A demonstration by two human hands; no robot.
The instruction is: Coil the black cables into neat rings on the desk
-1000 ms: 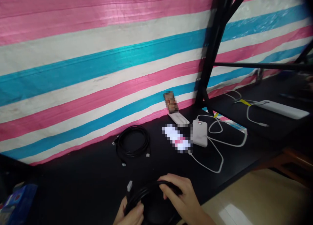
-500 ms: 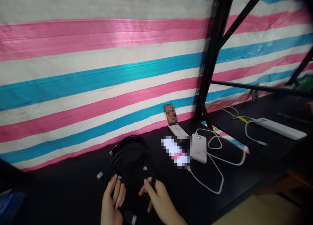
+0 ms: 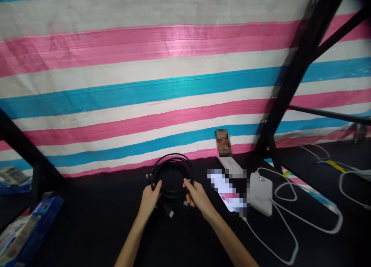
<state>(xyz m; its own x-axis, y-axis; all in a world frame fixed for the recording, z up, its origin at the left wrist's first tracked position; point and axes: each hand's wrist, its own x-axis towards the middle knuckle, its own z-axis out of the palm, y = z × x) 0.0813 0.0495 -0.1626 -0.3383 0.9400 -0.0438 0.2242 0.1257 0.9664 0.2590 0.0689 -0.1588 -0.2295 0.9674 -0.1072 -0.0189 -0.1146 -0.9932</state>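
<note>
Grip of L hand clamped on near-L side of round black coiled cable; R hand clamped on its near-R side. Coil's twd back of flat black desk, nr striped pink/white/blue plastic sheet; can't tell if fully resting. White rectangular power bank well apart, to R.

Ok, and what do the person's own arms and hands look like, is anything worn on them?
The left hand and right hand are ungloved. The left forearm and right forearm are bare to the picture's lower edge, with no sleeve, watch or bracelet showing. Rings would be too small to tell.
</note>
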